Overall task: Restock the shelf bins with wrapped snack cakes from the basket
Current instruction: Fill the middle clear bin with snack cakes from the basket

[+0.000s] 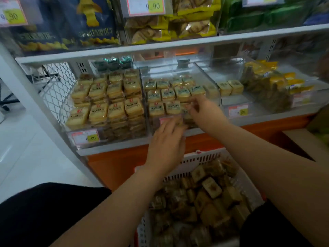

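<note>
Right hand (201,108): fingers curled, pinching a wrapped snack cake (187,106) at the front right of the middle bin (179,72).
Left hand (166,145): fingers fairly straight, reaching at the middle bin's front wall; whether it grips anything, I cannot tell.
Basket (201,157): white, below both arms, heaped with wrapped cakes.
Left bin (106,97): full of stacked cakes.

Snack cakes in bins and basket
Square wrapped cakes (168,99) lay in flat rows in the clear middle bin (179,71); the white slotted basket (201,160) below held a loose heap of them
</note>
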Available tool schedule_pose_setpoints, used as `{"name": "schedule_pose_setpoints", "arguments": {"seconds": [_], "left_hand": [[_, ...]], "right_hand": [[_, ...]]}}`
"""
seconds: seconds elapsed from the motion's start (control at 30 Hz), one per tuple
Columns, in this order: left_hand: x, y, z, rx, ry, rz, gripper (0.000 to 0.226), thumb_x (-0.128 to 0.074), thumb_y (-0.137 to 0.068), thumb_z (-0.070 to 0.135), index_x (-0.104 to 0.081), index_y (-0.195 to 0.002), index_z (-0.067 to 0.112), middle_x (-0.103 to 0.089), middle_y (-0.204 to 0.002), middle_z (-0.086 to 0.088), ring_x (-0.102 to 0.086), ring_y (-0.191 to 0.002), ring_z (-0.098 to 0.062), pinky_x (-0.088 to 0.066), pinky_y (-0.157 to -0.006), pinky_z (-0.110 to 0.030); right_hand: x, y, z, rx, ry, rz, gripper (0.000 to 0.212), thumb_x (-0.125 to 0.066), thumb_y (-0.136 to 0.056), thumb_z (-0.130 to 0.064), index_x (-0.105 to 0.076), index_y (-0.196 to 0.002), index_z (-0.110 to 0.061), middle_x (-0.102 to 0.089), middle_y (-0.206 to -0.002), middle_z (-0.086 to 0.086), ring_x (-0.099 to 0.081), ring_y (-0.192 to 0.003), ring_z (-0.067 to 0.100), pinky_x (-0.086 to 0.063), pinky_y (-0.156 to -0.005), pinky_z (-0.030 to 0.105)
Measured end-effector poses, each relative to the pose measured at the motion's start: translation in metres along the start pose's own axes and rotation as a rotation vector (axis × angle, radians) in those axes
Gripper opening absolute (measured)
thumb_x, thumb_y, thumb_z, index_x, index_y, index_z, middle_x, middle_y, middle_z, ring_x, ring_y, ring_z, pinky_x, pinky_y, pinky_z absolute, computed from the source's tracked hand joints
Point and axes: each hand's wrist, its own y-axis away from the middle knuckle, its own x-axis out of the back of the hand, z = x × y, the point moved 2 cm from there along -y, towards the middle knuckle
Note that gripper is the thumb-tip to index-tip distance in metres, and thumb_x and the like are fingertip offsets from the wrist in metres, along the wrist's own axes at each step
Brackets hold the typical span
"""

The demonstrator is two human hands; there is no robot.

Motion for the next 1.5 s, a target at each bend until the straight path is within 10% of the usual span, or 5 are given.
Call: {"name": "schedule_pose_setpoints", "arguments": {"seconds": [0.43,0.7,1.0,1.13,1.5], "left_hand": [[-0.12,0.171,-0.014,0.512,0.246,-1.046,0.031,-0.047,-0.099,0.034,-0.06,-0.126,0.025,-0.062,-0.122,-0.004,-0.059,-0.106,-0.023,-0.05,-0.093,-0.038],[-0.14,0.177,-0.021,0.537,0.296,-1.124,0.028,-0.049,-0.1,0.037,-0.062,-0.122,0.023,-0.061,-0.115,0.0,-0.058,-0.097,-0.016,-0.047,-0.076,-0.03],[-0.124,0.171,-0.03,0.953,0.368,-0.983,0.056,-0.023,-0.104,0.054,-0.061,-0.122,0.015,-0.066,-0.12,-0.014,-0.061,-0.107,-0.026,-0.046,-0.092,-0.034],[-0.105,0.153,-0.028,1.436,1.105,-0.695,0.042,-0.046,-0.098,0.055,-0.061,-0.113,0.019,-0.075,-0.102,-0.011,-0.071,-0.094,-0.03,-0.059,-0.081,-0.041],[-0.065,0.117,-0.032,1.107,1.351,-0.44,0.046,-0.058,-0.091,-0.004,-0.061,-0.123,0.029,-0.074,-0.107,-0.006,-0.071,-0.098,-0.024,-0.056,-0.071,-0.034]], "right_hand": [[-0.129,0.18,0.095,-0.094,0.37,-1.012,0.025,-0.047,-0.098,-0.026,-0.056,-0.121,-0.019,-0.059,-0.123,0.005,-0.057,-0.111,0.026,-0.048,-0.095,0.039],[-0.164,0.232,0.103,0.014,0.56,-1.232,0.047,-0.043,-0.102,-0.025,-0.035,-0.147,-0.015,-0.046,-0.144,0.013,-0.052,-0.12,0.032,-0.046,-0.097,0.041],[-0.139,0.216,0.088,0.115,0.51,-0.976,0.035,-0.05,-0.098,-0.033,-0.055,-0.129,-0.015,-0.048,-0.136,0.011,-0.056,-0.108,0.03,-0.049,-0.085,0.035],[-0.122,0.199,0.075,0.222,0.298,-0.563,0.042,-0.055,-0.092,-0.025,-0.051,-0.134,-0.025,-0.039,-0.137,0.005,-0.058,-0.101,0.028,-0.049,-0.072,0.032],[-0.079,0.152,0.066,-0.427,-0.378,-0.263,0.036,-0.052,-0.098,-0.015,-0.046,-0.131,-0.029,-0.049,-0.132,-0.005,-0.057,-0.102,0.006,-0.043,-0.065,0.011]]}}
